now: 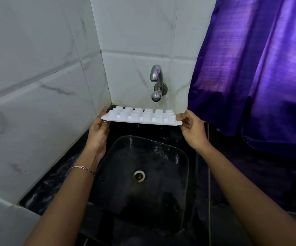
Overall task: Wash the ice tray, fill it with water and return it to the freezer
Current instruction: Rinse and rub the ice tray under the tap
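Note:
A white plastic ice tray [141, 116] is held level and upside down, its cube bumps facing up, above the far rim of a black sink [182, 153]. My left hand [98, 129] grips its left end and my right hand [191, 127] pinches its right end. A few drops hang under the tray. A chrome tap [156, 75] on the tiled wall sits just above and behind the tray, with no water running.
White marble-look tiles [37, 86] close off the left and back. A purple curtain [259, 77] hangs on the right over the dark wet counter [232, 174]. The sink drain [139, 175] is open in the wet basin.

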`<action>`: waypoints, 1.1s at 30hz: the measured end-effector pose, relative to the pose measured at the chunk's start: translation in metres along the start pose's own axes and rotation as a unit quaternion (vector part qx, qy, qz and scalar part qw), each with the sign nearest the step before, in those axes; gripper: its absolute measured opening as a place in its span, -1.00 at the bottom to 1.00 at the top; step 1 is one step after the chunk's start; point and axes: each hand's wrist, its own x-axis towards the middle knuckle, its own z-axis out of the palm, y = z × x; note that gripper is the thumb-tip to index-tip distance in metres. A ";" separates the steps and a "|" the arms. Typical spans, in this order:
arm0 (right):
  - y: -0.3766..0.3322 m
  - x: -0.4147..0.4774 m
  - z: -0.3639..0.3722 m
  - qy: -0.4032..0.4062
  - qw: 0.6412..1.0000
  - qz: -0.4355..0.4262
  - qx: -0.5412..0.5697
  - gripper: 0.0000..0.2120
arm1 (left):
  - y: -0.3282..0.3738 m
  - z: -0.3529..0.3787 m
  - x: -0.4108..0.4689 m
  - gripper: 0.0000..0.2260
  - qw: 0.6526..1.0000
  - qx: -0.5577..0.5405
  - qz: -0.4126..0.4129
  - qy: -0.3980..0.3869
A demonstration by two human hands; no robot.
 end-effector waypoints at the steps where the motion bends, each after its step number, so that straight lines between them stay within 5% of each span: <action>1: 0.001 -0.001 -0.001 0.004 1.000 -0.001 -0.001 -0.56 | 0.000 0.000 -0.001 -0.73 1.000 -0.006 -0.003 0.004; 6: 0.001 -0.007 -0.002 0.018 1.000 0.006 -0.002 -0.49 | 0.008 0.007 -0.011 -0.73 1.000 0.002 -0.002 0.017; 15: 0.004 -0.018 -0.004 0.042 0.997 -0.046 -0.049 -0.72 | 0.000 -0.011 -0.017 -0.66 0.998 0.027 -0.039 -0.030; 26: 0.012 -0.043 0.001 0.037 0.993 -0.058 -0.097 -0.81 | -0.002 -0.012 -0.028 -0.73 0.989 -0.029 -0.112 0.091; 33: 0.010 -0.052 0.001 0.044 0.992 -0.034 -0.114 -0.58 | -0.013 -0.011 -0.036 -0.72 0.984 -0.022 -0.140 0.112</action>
